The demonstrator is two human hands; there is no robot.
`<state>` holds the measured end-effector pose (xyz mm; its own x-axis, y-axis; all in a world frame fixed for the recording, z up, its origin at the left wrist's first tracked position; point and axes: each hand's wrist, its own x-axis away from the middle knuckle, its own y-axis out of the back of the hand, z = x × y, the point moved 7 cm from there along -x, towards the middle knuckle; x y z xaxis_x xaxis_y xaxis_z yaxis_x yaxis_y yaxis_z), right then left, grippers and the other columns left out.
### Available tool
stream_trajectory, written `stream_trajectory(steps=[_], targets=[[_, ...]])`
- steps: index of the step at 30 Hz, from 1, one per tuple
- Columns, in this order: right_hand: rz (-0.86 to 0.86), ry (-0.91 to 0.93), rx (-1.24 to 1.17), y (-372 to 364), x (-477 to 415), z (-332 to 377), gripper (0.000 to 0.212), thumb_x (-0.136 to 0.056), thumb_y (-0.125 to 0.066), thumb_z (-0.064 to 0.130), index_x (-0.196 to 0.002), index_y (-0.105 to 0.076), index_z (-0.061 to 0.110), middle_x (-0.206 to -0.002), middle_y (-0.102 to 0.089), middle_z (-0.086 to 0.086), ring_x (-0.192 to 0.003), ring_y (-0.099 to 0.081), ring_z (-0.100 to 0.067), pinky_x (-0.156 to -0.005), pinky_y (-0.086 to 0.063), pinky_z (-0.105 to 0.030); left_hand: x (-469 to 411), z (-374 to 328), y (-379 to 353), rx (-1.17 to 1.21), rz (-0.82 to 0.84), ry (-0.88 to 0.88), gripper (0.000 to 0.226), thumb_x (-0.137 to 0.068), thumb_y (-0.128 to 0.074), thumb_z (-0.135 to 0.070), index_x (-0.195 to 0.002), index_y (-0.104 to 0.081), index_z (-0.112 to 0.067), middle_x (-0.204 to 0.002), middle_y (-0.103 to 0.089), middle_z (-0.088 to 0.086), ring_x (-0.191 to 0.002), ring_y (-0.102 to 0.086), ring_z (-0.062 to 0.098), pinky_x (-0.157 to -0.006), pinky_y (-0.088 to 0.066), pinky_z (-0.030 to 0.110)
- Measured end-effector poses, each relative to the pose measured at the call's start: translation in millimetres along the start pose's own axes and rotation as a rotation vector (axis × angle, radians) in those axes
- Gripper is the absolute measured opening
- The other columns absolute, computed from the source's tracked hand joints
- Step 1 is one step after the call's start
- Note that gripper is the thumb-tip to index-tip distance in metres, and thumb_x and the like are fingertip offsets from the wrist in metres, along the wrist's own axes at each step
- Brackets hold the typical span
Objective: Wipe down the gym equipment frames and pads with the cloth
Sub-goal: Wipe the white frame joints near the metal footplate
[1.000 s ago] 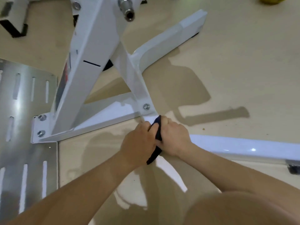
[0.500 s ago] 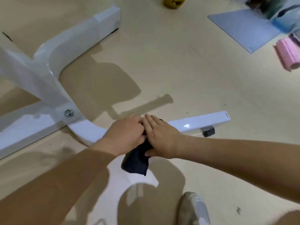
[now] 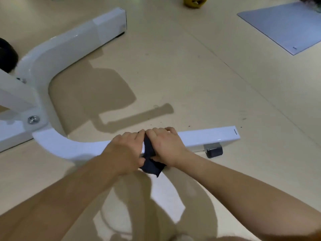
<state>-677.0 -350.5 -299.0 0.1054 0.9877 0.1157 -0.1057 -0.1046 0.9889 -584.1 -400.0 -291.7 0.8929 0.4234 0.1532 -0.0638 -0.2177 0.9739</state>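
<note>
A white gym machine frame lies low on the floor, its curved base leg (image 3: 205, 137) running right to a square end. A dark navy cloth (image 3: 150, 160) is wrapped over this leg near its middle. My left hand (image 3: 127, 151) grips the cloth from the left, fingers curled over the top of the leg. My right hand (image 3: 165, 145) grips it from the right, fingers over the far side. Both hands touch each other, with a strip of cloth showing between them and a bunch hanging below.
A second white leg (image 3: 83, 39) angles away to the upper left. A bolt (image 3: 33, 119) marks the joint at left. A black rubber foot (image 3: 213, 151) sits under the near leg. A grey mat (image 3: 284, 25) and a yellow object (image 3: 194, 1) lie on the beige floor beyond.
Both hands have slid the cloth rightwards along the leg, away from the bolted joint. My view has swung right, so the upright post has left the frame.
</note>
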Motion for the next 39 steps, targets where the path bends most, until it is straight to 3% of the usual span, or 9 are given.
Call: stream_trajectory(steps=[3, 7, 12, 18, 23, 26, 31, 35, 39], targets=[[0.024, -0.15, 0.05, 2, 50, -102, 0.06, -0.061, -0.07, 0.042, -0.113, -0.05, 0.018, -0.101, -0.057, 0.004, -0.097, -0.056, -0.022, -0.095, -0.035, -0.041, -23, -39, -9, -0.144, 0.085, 0.072, 0.087, -0.056, -0.081, -0.042, -0.127, -0.057, 0.002, -0.101, -0.065, 0.012, -0.09, -0.063, 0.031, -0.083, -0.052, 0.051], [0.103, -0.35, 0.075, 12, 105, -210, 0.065, -0.062, -0.072, 0.049, -0.115, -0.048, 0.021, -0.104, -0.055, 0.006, -0.103, -0.054, -0.021, -0.105, -0.029, -0.044, -35, -49, -20, -0.12, -0.033, 0.106, 0.066, -0.064, -0.077, -0.049, -0.113, -0.062, -0.007, -0.087, -0.062, 0.006, -0.079, -0.06, 0.03, -0.078, -0.048, 0.044], [0.108, -0.249, 0.103, 7, 73, -159, 0.072, -0.059, -0.075, 0.053, -0.116, -0.05, 0.019, -0.106, -0.058, 0.0, -0.1, -0.056, -0.025, -0.096, -0.036, -0.039, -40, -42, -8, 0.241, -0.024, 0.243, 0.074, -0.07, -0.015, -0.071, -0.123, -0.051, -0.034, -0.108, -0.053, -0.012, -0.11, -0.048, 0.014, -0.097, -0.023, 0.036], [-0.139, 0.015, -0.107, 14, 23, -44, 0.061, -0.059, -0.074, 0.054, -0.097, -0.057, 0.01, -0.082, -0.061, -0.004, -0.074, -0.058, -0.027, -0.065, -0.036, -0.033, -40, -44, -5, 0.338, -0.188, 0.309, 0.061, -0.082, -0.016, -0.05, -0.133, -0.046, -0.036, -0.123, -0.056, -0.017, -0.118, -0.049, 0.008, -0.096, -0.023, 0.032], [-0.084, -0.079, -0.042, 21, 80, -163, 0.072, -0.064, -0.042, 0.074, -0.101, -0.054, 0.013, -0.088, -0.057, -0.001, -0.08, -0.055, -0.025, -0.077, -0.037, -0.032, -48, -81, -12, 0.1, -0.103, 0.137, 0.063, -0.086, -0.025, -0.044, -0.131, -0.056, -0.014, -0.128, -0.06, 0.001, -0.112, -0.059, 0.022, -0.098, -0.037, 0.058], [0.037, -0.169, 0.058, 23, 93, -202, 0.071, -0.058, -0.053, 0.08, -0.087, -0.046, 0.016, -0.079, -0.05, 0.005, -0.073, -0.052, -0.023, -0.08, -0.043, -0.034, -61, -88, -16, 0.166, 0.042, 0.165, 0.061, -0.092, -0.019, -0.048, -0.146, -0.036, -0.023, -0.146, -0.042, -0.008, -0.132, -0.038, 0.014, -0.114, -0.019, 0.046], [0.38, -0.157, -0.201, 17, 37, -136, 0.072, -0.075, -0.033, 0.085, -0.094, -0.056, 0.019, -0.093, -0.064, 0.005, -0.08, -0.058, -0.018, -0.066, -0.042, -0.033, -64, -77, 10, 0.592, -0.018, 0.298, 0.048, -0.1, -0.036, -0.022, -0.148, -0.032, -0.028, -0.147, -0.041, -0.008, -0.134, -0.036, 0.011, -0.109, -0.024, 0.025], [0.374, -0.013, -0.403, 6, -33, -5, 0.031, -0.096, -0.043, 0.036, -0.114, -0.061, 0.017, -0.119, -0.063, -0.004, -0.105, -0.057, -0.024, -0.081, -0.038, -0.032, -27, -13, 39, 0.572, -0.271, 0.496, 0.048, -0.095, -0.037, -0.007, -0.14, -0.045, -0.022, -0.133, -0.056, -0.005, -0.124, -0.048, 0.014, -0.092, -0.032, 0.019], [0.231, 0.074, -0.281, 6, -51, 44, 0.028, -0.095, -0.041, 0.028, -0.112, -0.059, 0.017, -0.115, -0.061, -0.001, -0.109, -0.058, -0.021, -0.079, -0.035, -0.031, 5, 25, 29, 0.619, -0.165, 0.521, 0.037, -0.102, -0.035, -0.023, -0.134, -0.054, -0.028, -0.132, -0.059, -0.008, -0.124, -0.05, 0.013, -0.097, -0.031, 0.018]])
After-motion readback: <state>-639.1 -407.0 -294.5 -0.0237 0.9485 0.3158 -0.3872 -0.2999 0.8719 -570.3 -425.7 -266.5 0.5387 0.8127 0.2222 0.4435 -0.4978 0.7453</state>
